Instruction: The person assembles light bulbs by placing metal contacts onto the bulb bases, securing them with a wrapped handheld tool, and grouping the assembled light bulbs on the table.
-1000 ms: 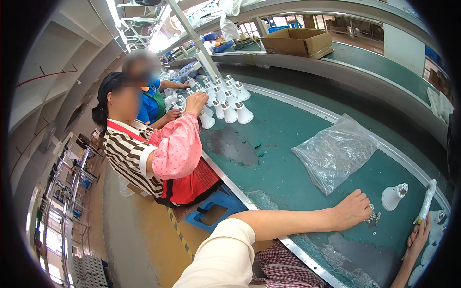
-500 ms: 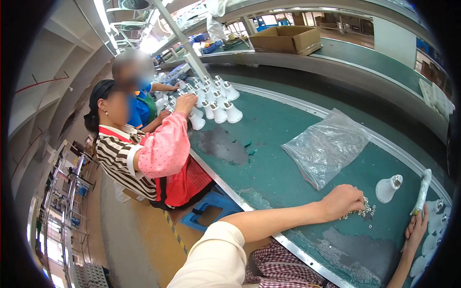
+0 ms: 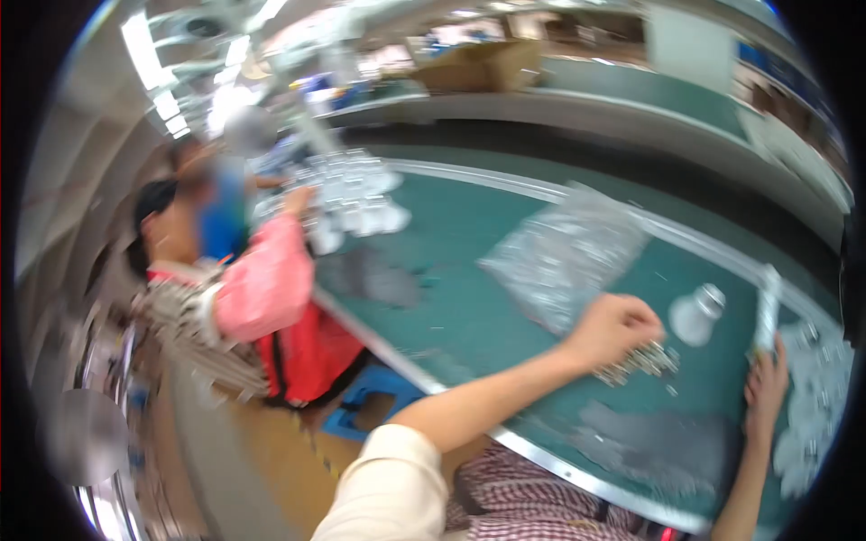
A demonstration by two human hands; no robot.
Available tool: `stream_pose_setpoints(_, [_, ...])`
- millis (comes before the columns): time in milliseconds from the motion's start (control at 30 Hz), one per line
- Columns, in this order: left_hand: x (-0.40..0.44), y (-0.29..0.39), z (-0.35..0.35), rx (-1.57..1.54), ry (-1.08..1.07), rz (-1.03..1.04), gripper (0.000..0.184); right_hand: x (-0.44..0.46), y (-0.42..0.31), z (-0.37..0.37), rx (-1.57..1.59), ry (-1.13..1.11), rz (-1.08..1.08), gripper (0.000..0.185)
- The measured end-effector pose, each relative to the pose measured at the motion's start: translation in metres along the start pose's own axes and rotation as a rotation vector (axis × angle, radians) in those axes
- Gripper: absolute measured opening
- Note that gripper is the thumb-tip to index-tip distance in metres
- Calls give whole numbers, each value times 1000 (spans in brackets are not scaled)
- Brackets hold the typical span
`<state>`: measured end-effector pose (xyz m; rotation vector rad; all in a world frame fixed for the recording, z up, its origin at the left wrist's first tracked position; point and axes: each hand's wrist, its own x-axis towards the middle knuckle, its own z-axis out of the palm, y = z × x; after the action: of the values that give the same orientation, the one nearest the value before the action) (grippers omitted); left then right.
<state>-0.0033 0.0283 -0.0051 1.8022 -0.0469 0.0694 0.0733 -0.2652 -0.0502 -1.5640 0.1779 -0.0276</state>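
Bright lights [image 3: 142, 47] run along the ceiling at your left, and a raised belt [image 3: 622, 83] crosses behind your counter [image 3: 469, 236], a brown box [image 3: 478, 68] resting on it. Everything is smeared by blur. Your green counter has a pale metal rim on its near and far edges.

Your left hand [image 3: 615, 326], its arm in a cream sleeve [image 3: 390, 482], reaches in over the near edge to a loose pile of small metal bits [image 3: 639, 362]. That grip is narrow, fingers curled down at the pile; whether a bit sits between the fingertips, you cannot tell. Just beyond the pile, toward the far edge, one white cone [image 3: 693, 320] stands alone with its metal cap up, apart from your hand.

Your right hand [image 3: 765, 389] is at the right, its fingers at the near end of a white rod [image 3: 769, 311] that points to the far edge. You cannot tell whether that grip closes round it. More pale cones [image 3: 806, 410] lie beside it.

Behind your left hand lies a clear bag [image 3: 568, 254], near the far edge. Farther left, a co-worker's pink sleeve [image 3: 266, 281] reaches over the near edge toward a crowd of white cones [image 3: 347, 194]. By that edge, below, stands a blue stool [image 3: 347, 417].
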Motion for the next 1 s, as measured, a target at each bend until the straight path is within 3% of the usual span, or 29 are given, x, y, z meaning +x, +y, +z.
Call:
stream_pose_setpoints(67, [8,1,2,-18,-7,-125,19,-8,-15,9,35,-54,52,39])
stream_pose_setpoints(133, [13,2,6,-202,-35,-140,18,-7,-15,7,20,-78,42,39])
stream_pose_setpoints(233, [26,7,22,-214,-74,-116,16,-5,-14,1,34,-121,31,38])
stream_pose_setpoints(333, [40,13,33,-156,7,-13,14,-5,-16,2,13,-130,38,38])
stream_pose_setpoints(467, [63,14,47,144,167,190,11,-5,-18,2,-17,-141,43,38])
stream_pose_setpoints(533, [74,13,50,314,237,409,10,-5,-19,2,-36,-152,33,38])
stream_pose_setpoints(1000, [87,6,49,629,143,823,10,-3,-18,1,-28,-165,29,39])
